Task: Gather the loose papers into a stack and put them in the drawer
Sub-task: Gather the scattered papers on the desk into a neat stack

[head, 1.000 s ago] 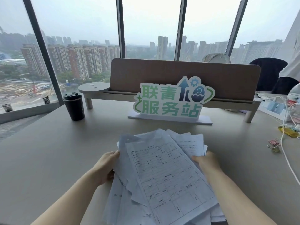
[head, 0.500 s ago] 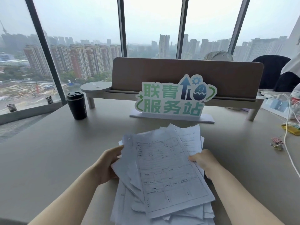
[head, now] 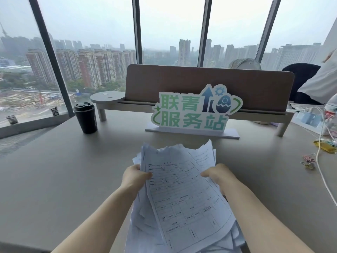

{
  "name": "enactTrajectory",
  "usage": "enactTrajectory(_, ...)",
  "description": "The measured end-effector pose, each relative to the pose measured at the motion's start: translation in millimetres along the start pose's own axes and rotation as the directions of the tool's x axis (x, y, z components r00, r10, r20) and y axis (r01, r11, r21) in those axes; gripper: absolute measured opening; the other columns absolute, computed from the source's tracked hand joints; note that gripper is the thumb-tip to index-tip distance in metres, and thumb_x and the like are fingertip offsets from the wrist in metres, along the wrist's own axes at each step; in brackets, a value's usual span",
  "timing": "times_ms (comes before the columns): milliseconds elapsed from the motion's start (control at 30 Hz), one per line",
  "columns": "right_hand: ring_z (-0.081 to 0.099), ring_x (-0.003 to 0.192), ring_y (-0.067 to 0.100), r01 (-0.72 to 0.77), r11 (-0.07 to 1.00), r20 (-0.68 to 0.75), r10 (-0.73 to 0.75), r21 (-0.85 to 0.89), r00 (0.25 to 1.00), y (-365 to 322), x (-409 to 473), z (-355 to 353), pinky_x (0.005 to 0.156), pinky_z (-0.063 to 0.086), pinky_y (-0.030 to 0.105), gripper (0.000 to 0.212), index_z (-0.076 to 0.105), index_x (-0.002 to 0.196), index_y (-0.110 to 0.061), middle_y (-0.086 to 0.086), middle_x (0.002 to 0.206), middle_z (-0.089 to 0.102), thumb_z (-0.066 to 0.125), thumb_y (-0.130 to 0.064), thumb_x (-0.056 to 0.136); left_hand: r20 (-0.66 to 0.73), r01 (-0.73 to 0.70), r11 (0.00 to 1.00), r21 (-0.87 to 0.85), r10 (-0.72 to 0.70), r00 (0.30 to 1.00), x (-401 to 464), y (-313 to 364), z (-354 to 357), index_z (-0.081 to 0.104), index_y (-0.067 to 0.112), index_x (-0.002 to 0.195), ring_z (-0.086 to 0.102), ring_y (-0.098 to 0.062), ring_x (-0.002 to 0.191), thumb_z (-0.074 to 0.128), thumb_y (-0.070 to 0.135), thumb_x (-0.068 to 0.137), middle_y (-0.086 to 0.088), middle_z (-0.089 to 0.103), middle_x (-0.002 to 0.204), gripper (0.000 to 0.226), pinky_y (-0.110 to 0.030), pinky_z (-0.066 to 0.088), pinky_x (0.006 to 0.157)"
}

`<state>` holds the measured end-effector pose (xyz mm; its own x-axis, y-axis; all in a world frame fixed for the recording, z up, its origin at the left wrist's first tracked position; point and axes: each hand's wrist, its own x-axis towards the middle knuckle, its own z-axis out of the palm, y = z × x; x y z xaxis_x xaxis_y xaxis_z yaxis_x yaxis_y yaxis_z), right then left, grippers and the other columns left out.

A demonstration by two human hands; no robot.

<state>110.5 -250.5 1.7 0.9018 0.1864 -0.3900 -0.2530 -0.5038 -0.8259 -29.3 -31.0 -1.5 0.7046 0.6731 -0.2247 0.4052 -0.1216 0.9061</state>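
A ragged stack of white printed papers [head: 184,201] is tilted up off the grey desk [head: 63,176], its far edges raised and uneven. My left hand [head: 135,177] grips the stack's left edge, thumb on the top form sheet. On the right edge, my right hand [head: 218,175] holds the stack with fingers on top. The lower sheets fan out toward the bottom of the view. No drawer is in view.
A green and white standing sign [head: 195,110] stands just beyond the papers, in front of a brown divider shelf [head: 209,83]. A black lidded cup [head: 85,117] is at the back left. Binder clips [head: 308,162], a white cable [head: 319,156] and clutter lie on the right.
Both hands have squeezed the papers closer together and lifted their far end off the desk; the pile is narrower and more upright than a second ago.
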Motion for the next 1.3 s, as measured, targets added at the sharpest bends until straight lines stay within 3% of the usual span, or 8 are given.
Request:
enactTrajectory(367,0.068,0.086,0.030,-0.029,0.996,0.002,0.030,-0.085,1.000,4.2,-14.7,8.8,0.081,0.056,0.038,0.030,0.068,0.102,0.002,0.016,0.101,0.071,0.071,-0.005,0.073,-0.032,0.045,0.996,-0.082,-0.048,0.998,-1.8,-16.6,1.5,0.069,0.002,0.091,0.070,-0.035,0.090,0.060,0.005,0.070,-0.019,0.073,0.092,0.022,-0.048,0.057,0.080)
enactTrajectory(500,0.072,0.076,0.028,0.026,0.999,0.064,-0.025,-0.027,0.998,4.3,-21.4,8.7,0.065,0.058,0.033,0.013,0.070,0.089,-0.003,0.011,0.086,0.074,0.074,-0.003,0.077,-0.047,0.054,0.989,-0.140,-0.061,0.997,-3.8,-18.8,0.9,0.068,-0.001,0.090,0.069,-0.037,0.091,0.060,0.003,0.073,-0.022,0.073,0.094,0.019,-0.048,0.057,0.080)
enactTrajectory(733,0.072,0.089,0.038,0.049,0.999,0.127,-0.049,0.001,0.991,16.9,-24.5,13.9,0.086,0.058,0.053,0.032,0.069,0.108,0.004,0.018,0.098,0.075,0.070,0.002,0.076,-0.071,0.073,0.966,-0.248,-0.094,0.993,-11.5,-24.3,1.3,0.063,-0.012,0.092,0.059,-0.027,0.070,0.061,0.002,0.072,-0.024,0.068,0.084,0.024,-0.034,0.046,0.062)
enactTrajectory(867,0.071,0.094,0.043,0.189,0.977,0.067,-0.196,0.095,0.978,18.6,-32.1,8.4,0.087,0.056,0.057,0.018,0.076,0.092,0.003,0.022,0.099,0.076,0.071,-0.003,0.076,-0.036,0.044,0.950,-0.309,-0.058,0.998,-19.3,-16.7,-10.9,0.067,0.003,0.079,0.064,-0.028,0.077,0.068,0.006,0.072,-0.011,0.069,0.084,0.008,-0.035,0.052,0.071)
enactTrajectory(1000,0.076,0.088,0.021,0.373,0.861,0.033,-0.408,0.346,0.912,-3.4,-49.6,-15.6,0.073,0.062,0.032,0.019,0.077,0.098,-0.010,0.008,0.103,0.078,0.073,0.000,0.082,0.223,0.054,0.875,-0.481,0.063,0.973,-19.4,2.3,-37.0,0.069,0.008,0.108,0.070,-0.039,0.096,0.077,0.011,0.073,-0.019,0.075,0.103,0.037,-0.050,0.055,0.088)
enactTrajectory(1067,0.075,0.094,0.025,0.462,0.775,-0.010,-0.508,0.432,0.862,-18.2,-59.6,-26.7,0.079,0.060,0.038,0.027,0.075,0.102,-0.009,0.009,0.105,0.078,0.072,0.007,0.080,0.287,0.021,0.830,-0.558,0.169,0.943,-22.1,18.1,-45.5,0.065,0.008,0.115,0.071,-0.037,0.096,0.075,0.007,0.076,-0.018,0.074,0.106,0.040,-0.049,0.058,0.082)
enactTrajectory(1200,0.075,0.094,0.027,0.615,0.645,-0.136,-0.632,0.454,0.763,-49.3,-80.6,-40.3,0.080,0.060,0.038,0.029,0.075,0.100,-0.008,0.009,0.099,0.079,0.070,0.011,0.079,0.203,-0.173,0.763,-0.623,0.371,0.906,-28.1,59.4,-54.0,0.069,0.004,0.112,0.072,-0.033,0.094,0.083,0.008,0.066,-0.018,0.074,0.108,0.049,-0.046,0.057,0.086)
enactTrajectory(1300,0.076,0.092,0.021,0.710,0.560,-0.251,-0.681,0.427,0.688,-73.9,-97.2,-48.5,0.081,0.061,0.033,0.028,0.075,0.103,-0.009,0.004,0.098,0.079,0.072,0.006,0.079,-0.017,-0.334,0.697,-0.634,0.419,0.908,-36.7,95.1,-54.5,0.074,0.010,0.088,0.074,-0.024,0.081,0.081,0.002,0.067,-0.006,0.079,0.087,0.024,-0.040,0.058,0.085)
